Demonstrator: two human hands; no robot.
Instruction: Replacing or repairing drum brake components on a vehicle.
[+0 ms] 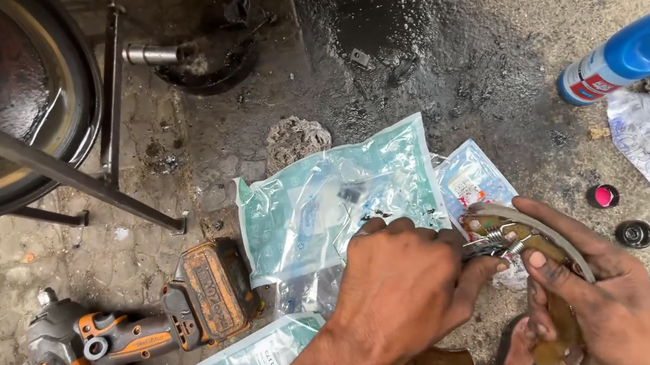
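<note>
1. Right hand (598, 289): fingers wrapped around a curved brake shoe (547, 249), gripping its lower half.
2. Shoe's long axis runs from upper left, past the fingertips, down toward the palm.
3. Left hand (404, 277): fingers pressed together, pinching a coiled spring (493, 242) at the shoe's upper end.
4. Plastic bags (335, 198) lie on the floor just beyond the left knuckles.

blue bottle (633, 52) cut off at right edge, brake shoe (535, 240) partly hidden by fingers (544, 272)

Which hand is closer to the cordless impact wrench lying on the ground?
Left. The left hand works at the brake shoe, with the impact wrench off to its left. The right hand holds the shoe farther right.
</note>
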